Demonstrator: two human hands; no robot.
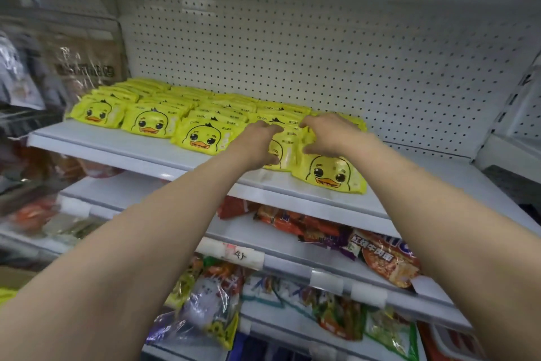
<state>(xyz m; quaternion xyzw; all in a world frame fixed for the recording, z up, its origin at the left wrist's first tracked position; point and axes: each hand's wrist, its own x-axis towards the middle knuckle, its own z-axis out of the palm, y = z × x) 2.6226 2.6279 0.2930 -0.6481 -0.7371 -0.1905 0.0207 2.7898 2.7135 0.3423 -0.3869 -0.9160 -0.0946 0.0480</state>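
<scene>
Several rows of yellow duck-face packs (152, 122) stand on a white upper shelf (123, 145). Both my arms reach up to the right end of the rows. My left hand (257, 145) grips the left side of one upright yellow pack (285, 151), thumb in front and fingers over its top. My right hand (329, 133) curls over the top of the neighbouring front pack (330, 174), thumb at its left edge. The packs behind my hands are partly hidden.
A white pegboard (322, 53) backs the shelf, and bare shelf lies to the right of the packs. Lower shelves hold red noodle packets (386, 258) and mixed snack bags (213, 299). Blurred wrapped goods (85, 65) fill the unit on the left.
</scene>
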